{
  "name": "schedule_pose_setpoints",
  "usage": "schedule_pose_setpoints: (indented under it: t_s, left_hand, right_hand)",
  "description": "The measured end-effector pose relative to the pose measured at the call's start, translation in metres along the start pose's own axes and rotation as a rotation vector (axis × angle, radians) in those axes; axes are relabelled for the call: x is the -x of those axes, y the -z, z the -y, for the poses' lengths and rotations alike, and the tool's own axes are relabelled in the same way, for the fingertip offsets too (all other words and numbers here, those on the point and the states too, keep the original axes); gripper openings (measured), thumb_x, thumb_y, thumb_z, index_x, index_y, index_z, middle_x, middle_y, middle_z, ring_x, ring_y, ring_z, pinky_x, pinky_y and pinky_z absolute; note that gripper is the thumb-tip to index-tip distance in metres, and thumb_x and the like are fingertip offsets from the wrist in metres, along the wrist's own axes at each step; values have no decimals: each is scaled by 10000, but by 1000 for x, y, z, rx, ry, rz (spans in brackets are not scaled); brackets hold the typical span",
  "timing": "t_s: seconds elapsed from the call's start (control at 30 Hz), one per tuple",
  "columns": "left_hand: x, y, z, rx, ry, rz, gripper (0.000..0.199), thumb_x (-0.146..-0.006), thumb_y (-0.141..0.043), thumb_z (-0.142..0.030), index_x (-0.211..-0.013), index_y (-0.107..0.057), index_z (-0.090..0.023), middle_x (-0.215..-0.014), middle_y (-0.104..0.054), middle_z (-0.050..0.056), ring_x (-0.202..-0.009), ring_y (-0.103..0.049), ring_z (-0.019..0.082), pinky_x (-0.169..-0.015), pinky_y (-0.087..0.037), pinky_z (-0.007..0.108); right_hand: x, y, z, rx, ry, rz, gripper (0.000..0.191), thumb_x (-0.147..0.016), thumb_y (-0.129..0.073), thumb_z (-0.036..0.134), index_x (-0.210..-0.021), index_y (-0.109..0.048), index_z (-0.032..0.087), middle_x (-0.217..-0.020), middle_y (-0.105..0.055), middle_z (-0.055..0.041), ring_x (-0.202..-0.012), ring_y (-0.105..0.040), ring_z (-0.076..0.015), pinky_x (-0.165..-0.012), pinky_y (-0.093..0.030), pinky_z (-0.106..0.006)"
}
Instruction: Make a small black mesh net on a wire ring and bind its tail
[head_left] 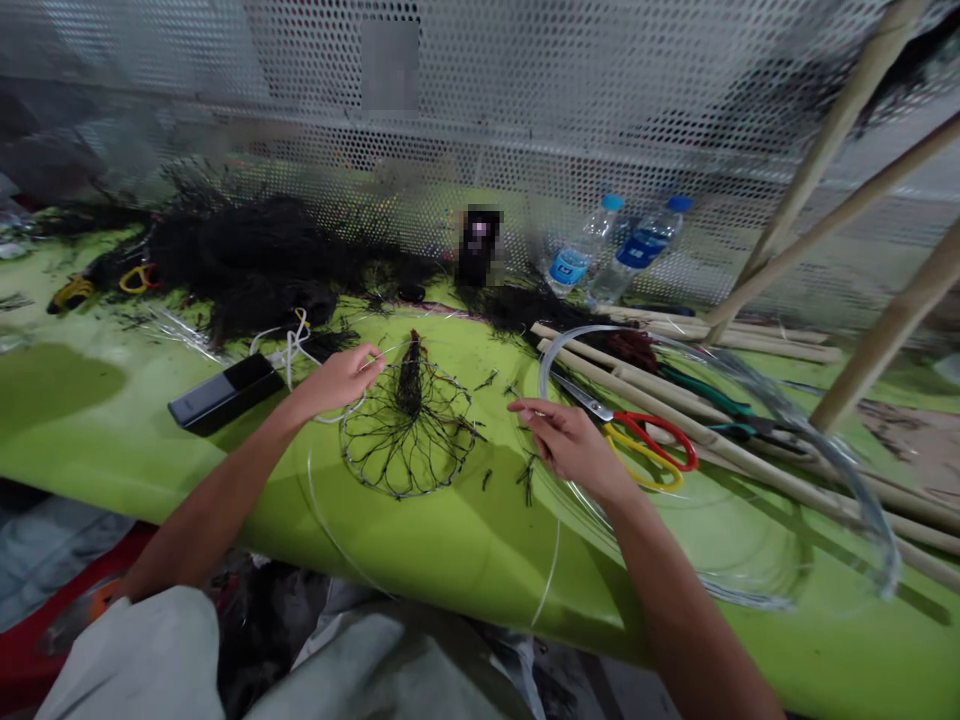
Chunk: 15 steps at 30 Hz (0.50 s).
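A round black net on a thin hoop [409, 492] lies on the green table, its strands gathered into a dark bundle [410, 380]. Just left of the hoop's upper edge is my left hand [352, 375], fingertips pinched on a thin clear line. My right hand [566, 440] hovers to the right of the net, index finger stretched out toward it; whether its curled fingers hold anything is too small to tell. Beside my right hand lie scissors [652, 445] with red and yellow handles. A large coil of clear line [750, 590] spreads around and beyond them.
A black power bank [225, 393] with a white cable [294, 345] lies left. Behind are heaps of black netting [247, 250], two water bottles [574, 255] and a perforated metal panel [480, 90]. Wooden poles [750, 460] and green-handled pliers [701, 390] lie right; some poles stand slanted.
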<state>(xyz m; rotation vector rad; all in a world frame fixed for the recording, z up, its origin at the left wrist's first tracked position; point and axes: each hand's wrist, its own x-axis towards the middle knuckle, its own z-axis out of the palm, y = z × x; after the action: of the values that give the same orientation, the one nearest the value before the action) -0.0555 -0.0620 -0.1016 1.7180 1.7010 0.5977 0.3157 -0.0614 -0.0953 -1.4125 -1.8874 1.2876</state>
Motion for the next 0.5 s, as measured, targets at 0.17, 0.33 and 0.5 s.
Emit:
schedule_pose_setpoints:
  t_s: [0.17,0.33,0.5]
  left_hand:
    - [-14,-6,-4,-254,-63,-153,345,-1021,-524,-434,-977,-746,-173,-787,-722,73,-657,-591,193,-649,-336,305]
    - [-7,-11,7,-389,-98,-203,363,-1047,-475,-403,-1140,-771,-214,-823,-755,62,-682,-625,213,-640,-323,309]
    - [-5,-14,19,-462,-108,-279,363,-1048,-451,-372,-1057,-768,-196,-1002,-761,96,-812,-662,231,-660,-367,313]
  right_hand:
    - [5,-12,-1,-48,-59,75,457,-987,-483,481,-1204,-676,128,-486,-487,76,-328,-416,-99,-373,-300,-215]
    - [8,-25,-2,-93,-88,91,471,-1013,-444,463,-1282,-648,135,-561,-471,86,-317,-412,-86,-345,-292,-209]
    - [16,-25,0,-72,-64,80,533,-996,-520,499,-1384,-632,152,-902,-670,-31,-410,-536,-87,-395,-405,-250]
